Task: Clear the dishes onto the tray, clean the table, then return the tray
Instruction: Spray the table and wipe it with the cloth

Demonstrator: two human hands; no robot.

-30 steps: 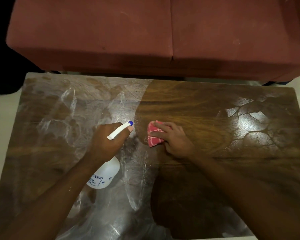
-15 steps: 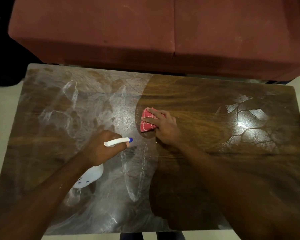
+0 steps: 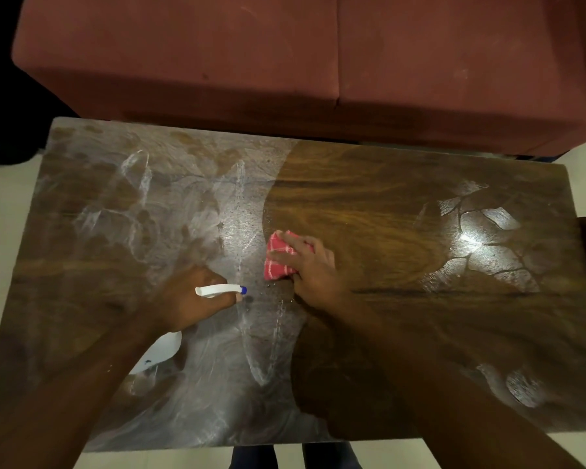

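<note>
Dark polished wood was seen across the top of the table, which was set just in front of a maroon sofa on a pale floor. The left half of the tabletop was covered by a whitish, smeared film with thin streaks and droplets in it, while the middle was left bare and brown. A bright patch of glare, broken by dark crack-like lines, was caught toward the right end.

A red checked cloth was bunched on the wood near the centre, right at the border between the filmed part and the bare part. It was pressed down by the right hand, whose fingers were laid fairly straight over its top and whose thumb was stretched across its middle.

Just beside it, to the left, a white spray bottle was gripped by the left hand, the fingers wrapped round its neck. Its blue-tipped nozzle was pointed to the right, toward the cloth, and its white body was partly hidden under the wrist, low over the table. Whether the trigger was squeezed could not be told.
</note>
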